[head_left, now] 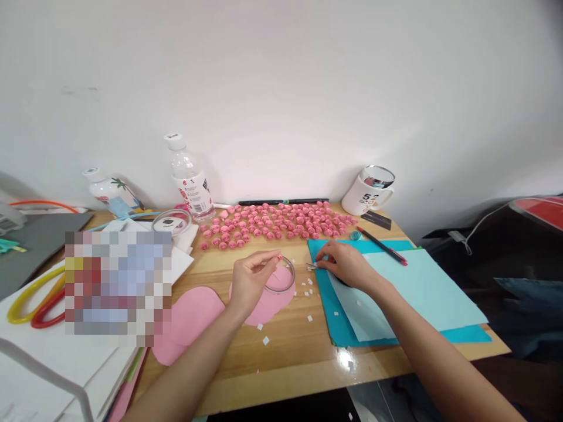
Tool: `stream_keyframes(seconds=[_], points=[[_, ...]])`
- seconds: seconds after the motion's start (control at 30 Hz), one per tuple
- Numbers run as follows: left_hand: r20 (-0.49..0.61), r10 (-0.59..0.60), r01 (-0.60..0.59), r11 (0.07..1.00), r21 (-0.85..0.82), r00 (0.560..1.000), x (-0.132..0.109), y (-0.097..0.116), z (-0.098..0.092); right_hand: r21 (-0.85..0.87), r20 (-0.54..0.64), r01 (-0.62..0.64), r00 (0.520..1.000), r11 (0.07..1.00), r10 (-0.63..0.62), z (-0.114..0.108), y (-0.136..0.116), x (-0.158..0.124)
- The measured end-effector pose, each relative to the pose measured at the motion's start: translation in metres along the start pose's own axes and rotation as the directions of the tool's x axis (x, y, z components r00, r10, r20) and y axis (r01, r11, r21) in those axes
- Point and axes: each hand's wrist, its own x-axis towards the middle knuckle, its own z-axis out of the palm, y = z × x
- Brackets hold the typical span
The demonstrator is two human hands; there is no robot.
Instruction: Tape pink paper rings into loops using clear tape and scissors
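My left hand (pixel 251 280) is closed in a pinch on a small pink paper roll (pixel 280 257), held above a clear tape ring (pixel 281 290). My right hand (pixel 347 265) rests over the left edge of the blue paper sheets (pixel 323 305), its fingers closed on a thin tool with a pointed metal tip (pixel 310 265); most of that tool is hidden. Small white squares (pixel 309 318) lie scattered between my hands. Pink paper circles (pixel 193 319) lie under and beside my left forearm. Many rolled pink paper roses (pixel 268 223) stand grouped beyond my hands.
At the back stand a plastic bottle (pixel 189 181) and a white mug (pixel 367 193). A pen (pixel 382 246) lies on the light blue sheet (pixel 422 287). Left are a stack of papers (pixel 35 357) and scissors with yellow and red handles (pixel 48 310). A wall closes off the far side.
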Motion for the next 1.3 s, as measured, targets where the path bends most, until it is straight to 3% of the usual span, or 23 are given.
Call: stream_keyframes(seconds=[0.13, 0.3, 0.47, 0.67, 0.8, 0.97, 1.13, 1.2, 1.3], points=[[-0.002, 0.018, -0.018, 1.0, 0.007, 1.0, -0.001, 0.002, 0.0, 0.064, -0.008, 0.023, 1.0, 0.998, -0.023, 0.004, 0.003, 0.0], [-0.005, -0.008, 0.008, 1.0, -0.027, 1.0, -0.001, 0.003, 0.0, 0.003, -0.045, 0.109, 0.993, 0.994, -0.109, 0.01, 0.006, -0.002], [-0.005, -0.045, 0.045, 0.994, -0.102, 0.999, 0.001, 0.002, 0.001, 0.018, -0.045, 0.119, 0.992, 0.993, -0.118, 0.014, 0.01, -0.003], [0.0, -0.062, 0.061, 0.988, -0.14, 0.998, 0.001, 0.005, 0.002, 0.164, -0.11, 0.157, 0.984, 0.974, -0.14, 0.011, 0.013, -0.002], [0.003, -0.072, 0.072, 0.988, -0.138, 0.997, 0.001, 0.003, 0.001, 0.336, -0.09, 0.151, 0.988, 0.93, -0.128, 0.011, 0.013, -0.003], [0.001, -0.046, 0.046, 0.993, -0.107, 0.999, 0.001, 0.001, 0.001, 0.618, -0.116, 0.069, 0.993, 0.783, 0.004, 0.011, -0.003, -0.007], [0.017, -0.002, 0.002, 0.999, -0.034, 1.0, 0.0, 0.002, 0.002, 0.91, -0.067, 0.096, 0.994, 0.403, -0.085, -0.005, -0.044, -0.018], [0.032, 0.005, -0.005, 1.0, -0.02, 0.999, -0.001, 0.002, 0.002, 0.93, -0.062, 0.108, 0.988, 0.351, -0.14, -0.006, -0.058, -0.018], [0.042, -0.004, 0.006, 0.999, -0.039, 0.999, 0.0, 0.001, 0.002, 0.922, -0.068, 0.123, 0.985, 0.366, -0.161, -0.001, -0.067, -0.013]])
